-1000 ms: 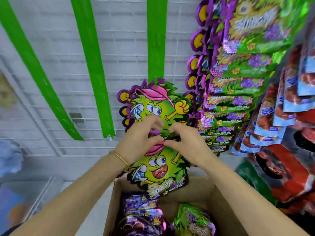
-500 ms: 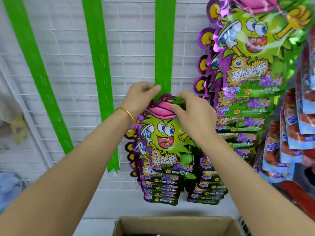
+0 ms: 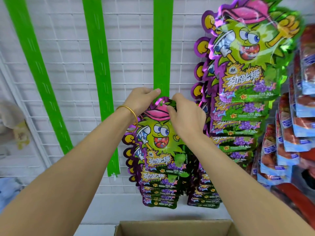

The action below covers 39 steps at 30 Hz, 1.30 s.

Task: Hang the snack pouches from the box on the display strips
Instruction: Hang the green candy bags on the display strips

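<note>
A green and purple snack pouch (image 3: 158, 138) with a cartoon face and pink cap hangs against the third green display strip (image 3: 163, 48). My left hand (image 3: 142, 99), with a gold bangle on its wrist, pinches the strip and the pouch's top left edge. My right hand (image 3: 185, 113) pinches the pouch's top right edge at the cap. Several pouches of the same kind (image 3: 158, 189) hang below it on this strip. The open cardboard box (image 3: 173, 226) stands at the bottom; its contents are out of sight.
Two more green strips (image 3: 100, 65) (image 3: 34, 65) hang bare on the white wire grid (image 3: 129, 65) to the left. A full strip of the same pouches (image 3: 247, 82) hangs to the right, beside red and blue packets (image 3: 289, 133).
Both hands have lifted the pouch from just above the box up to the third strip. The view has tilted upward, so the box's inside has dropped out of sight.
</note>
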Available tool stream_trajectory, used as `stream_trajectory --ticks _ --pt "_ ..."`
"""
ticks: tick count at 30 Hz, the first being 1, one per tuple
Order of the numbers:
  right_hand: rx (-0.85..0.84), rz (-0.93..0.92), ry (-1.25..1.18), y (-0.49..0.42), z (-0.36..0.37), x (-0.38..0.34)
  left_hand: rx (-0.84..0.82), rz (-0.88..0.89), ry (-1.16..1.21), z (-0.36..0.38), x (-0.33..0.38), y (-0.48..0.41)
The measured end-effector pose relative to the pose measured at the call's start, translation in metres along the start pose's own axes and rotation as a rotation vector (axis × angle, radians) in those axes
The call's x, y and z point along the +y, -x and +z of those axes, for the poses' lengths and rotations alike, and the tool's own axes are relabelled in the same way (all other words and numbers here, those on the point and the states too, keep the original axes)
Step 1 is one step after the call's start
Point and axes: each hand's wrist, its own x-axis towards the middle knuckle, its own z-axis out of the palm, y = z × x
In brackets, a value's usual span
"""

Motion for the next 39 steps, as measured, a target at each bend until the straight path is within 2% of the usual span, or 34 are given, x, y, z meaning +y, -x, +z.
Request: stream_trajectory --ticks 7,11,15,17,19,20,22,25,29,30,34,39 --pt "-0.122 0.026 -0.036 0.011 0.006 0.007 0.032 0.03 -0.004 0.009 -0.022 0.009" --pt "-0.118 0.0 -0.09 0.013 0.007 0.011 0.115 0.19 -0.038 0.014 -0.041 0.024" --pt "0.029 -0.084 -0.108 0.034 0.005 0.022 0.295 0.362 -0.231 0.017 -0.06 0.047" --pt "0.172 -0.119 -0.135 0.062 0.001 0.032 0.384 0.423 -0.25 0.024 -0.07 0.072" --pt "0.209 -0.121 -0.199 0.102 0.003 0.05 0.387 0.413 -0.208 0.039 -0.084 0.107" --pt "0.167 -0.116 -0.222 0.125 0.007 0.061 0.343 0.384 -0.181 0.048 -0.095 0.126" --pt "-0.037 -0.052 -0.228 0.171 0.022 0.089 0.193 0.299 -0.139 0.069 -0.122 0.163" --pt "-0.43 0.208 -0.165 0.232 0.053 0.141 -0.05 0.159 -0.124 0.099 -0.158 0.208" --pt "-0.706 0.586 -0.175 0.292 0.09 0.196 -0.31 0.061 -0.177 0.128 -0.178 0.234" --pt "-0.784 0.622 -0.176 0.304 0.097 0.203 -0.351 0.047 -0.193 0.133 -0.181 0.237" --pt "-1.108 0.575 -0.085 0.349 0.122 0.217 -0.426 0.033 -0.184 0.147 -0.185 0.247" --pt "-1.247 0.609 0.007 0.397 0.143 0.234 -0.456 -0.034 -0.166 0.148 -0.192 0.254"
